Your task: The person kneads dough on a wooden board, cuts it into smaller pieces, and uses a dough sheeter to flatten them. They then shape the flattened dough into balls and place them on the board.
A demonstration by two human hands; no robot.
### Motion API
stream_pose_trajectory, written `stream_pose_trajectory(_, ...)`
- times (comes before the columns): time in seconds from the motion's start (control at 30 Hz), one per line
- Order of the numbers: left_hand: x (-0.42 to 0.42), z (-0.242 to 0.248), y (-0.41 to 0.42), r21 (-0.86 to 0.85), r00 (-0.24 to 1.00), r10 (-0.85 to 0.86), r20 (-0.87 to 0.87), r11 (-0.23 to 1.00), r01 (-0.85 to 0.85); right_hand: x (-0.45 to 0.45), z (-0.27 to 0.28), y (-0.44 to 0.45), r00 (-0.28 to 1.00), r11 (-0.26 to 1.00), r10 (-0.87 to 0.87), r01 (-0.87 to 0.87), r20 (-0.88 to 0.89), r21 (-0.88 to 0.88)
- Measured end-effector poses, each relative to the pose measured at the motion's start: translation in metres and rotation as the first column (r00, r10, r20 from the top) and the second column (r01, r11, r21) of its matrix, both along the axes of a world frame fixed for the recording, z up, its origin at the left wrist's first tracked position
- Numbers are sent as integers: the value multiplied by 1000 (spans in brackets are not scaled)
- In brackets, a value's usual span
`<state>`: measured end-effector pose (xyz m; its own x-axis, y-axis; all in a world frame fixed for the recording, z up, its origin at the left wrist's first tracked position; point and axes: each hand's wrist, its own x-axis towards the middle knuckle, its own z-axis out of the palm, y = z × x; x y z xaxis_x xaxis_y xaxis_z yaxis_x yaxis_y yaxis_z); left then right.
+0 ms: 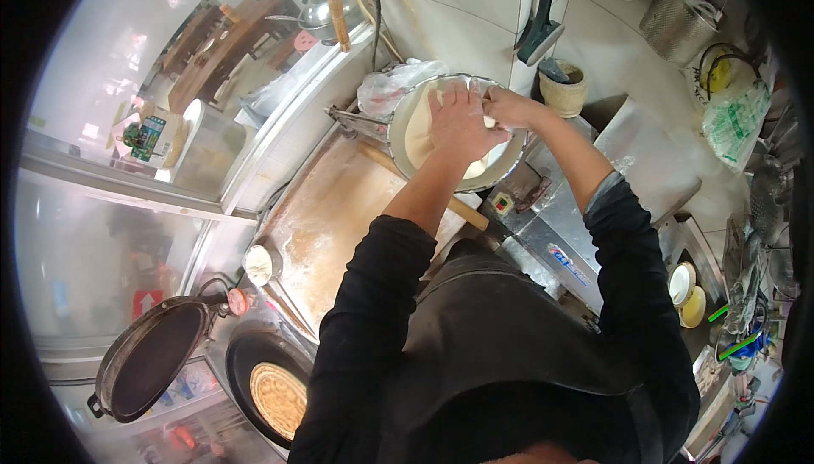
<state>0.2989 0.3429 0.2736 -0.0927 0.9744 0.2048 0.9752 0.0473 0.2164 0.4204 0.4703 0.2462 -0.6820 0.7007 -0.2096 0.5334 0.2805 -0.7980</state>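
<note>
A large pale mass of dough [418, 130] lies in a white enamel basin [395, 152] with a dark rim. My left hand [461, 119] rests flat on top of the dough, fingers spread. At the basin's right side, my right hand [512, 108] has its fingers curled onto the dough's edge; its fingertips are partly hidden. A wooden rolling pin [469, 213] sticks out from beneath the basin on both sides. Below and left of the basin stretches a flour-dusted wooden board [346, 191].
A round flatbread [278, 397] sits in a black electric griddle [245, 362], its lid [156, 359] raised. A cup of flour [259, 265] stands by the board. Right of the basin are a stone mortar [565, 92] and a metal machine [563, 241] with a switch [502, 203]. Window panes [127, 222] border the left.
</note>
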Motion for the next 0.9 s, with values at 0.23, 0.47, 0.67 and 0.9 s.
stream_pose_trajectory(0.23,-1,-14,3,53,1000,27,10,998,-28,-4,2,-11,998,977,55,-63,42,206)
stream_pose_trajectory(0.47,-11,-4,-11,180,985,-20,171,984,-11,0,25,-17,980,818,74,-167,187,551)
stream_pose_trajectory(0.67,-33,-3,-44,43,964,95,248,993,-109,-17,42,-59,947,815,75,-238,311,529)
stream_pose_trajectory(0.9,-26,-20,-36,218,983,68,172,970,-105,-40,57,-74,894,880,4,-216,449,422)
